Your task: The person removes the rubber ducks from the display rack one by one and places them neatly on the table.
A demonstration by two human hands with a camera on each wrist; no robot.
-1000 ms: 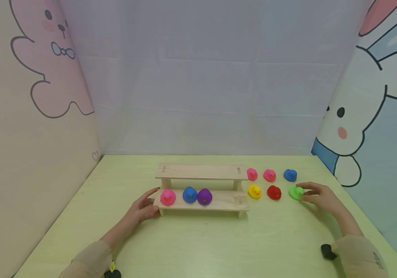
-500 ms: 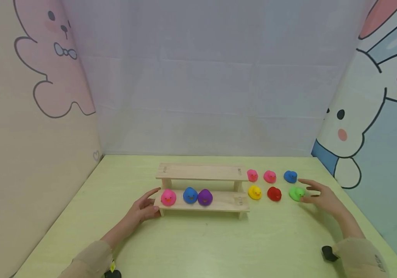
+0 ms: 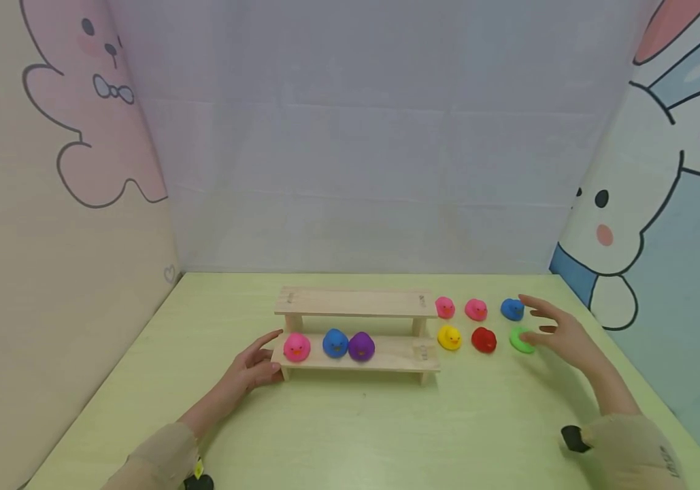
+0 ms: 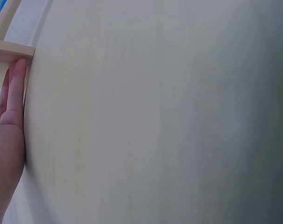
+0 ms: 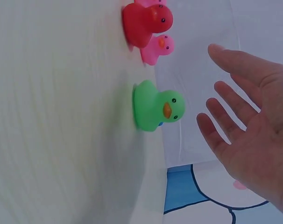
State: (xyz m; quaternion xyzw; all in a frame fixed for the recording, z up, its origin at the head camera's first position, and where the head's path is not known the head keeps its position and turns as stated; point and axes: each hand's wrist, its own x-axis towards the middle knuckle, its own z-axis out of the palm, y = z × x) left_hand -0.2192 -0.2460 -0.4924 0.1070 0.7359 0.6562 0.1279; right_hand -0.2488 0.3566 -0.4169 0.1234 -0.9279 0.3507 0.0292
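My left hand (image 3: 245,371) rests at the left end of a two-step wooden rack (image 3: 356,301), thumb in front and index finger at the back; in the left wrist view the fingers (image 4: 16,88) reach straight to the rack's end. On its lower step sit a pink rubber duck (image 3: 297,348), a blue duck (image 3: 335,344) and a purple duck (image 3: 361,347). My right hand (image 3: 564,337) hovers spread beside a green rubber duck (image 5: 155,107) standing on the table. In the right wrist view the fingers are apart from it, holding nothing; the hand partly hides the duck in the head view.
Right of the rack stand two pink ducks (image 3: 475,310), a blue duck (image 3: 512,309), a yellow duck (image 3: 450,337) and a red duck (image 3: 484,340). Printed cloth walls (image 3: 350,170) enclose the table's back and sides.
My right hand has let go of the green duck; its fingers spread and the hand moved slightly up and back toward the blue duck. The left hand has stayed at the rack.
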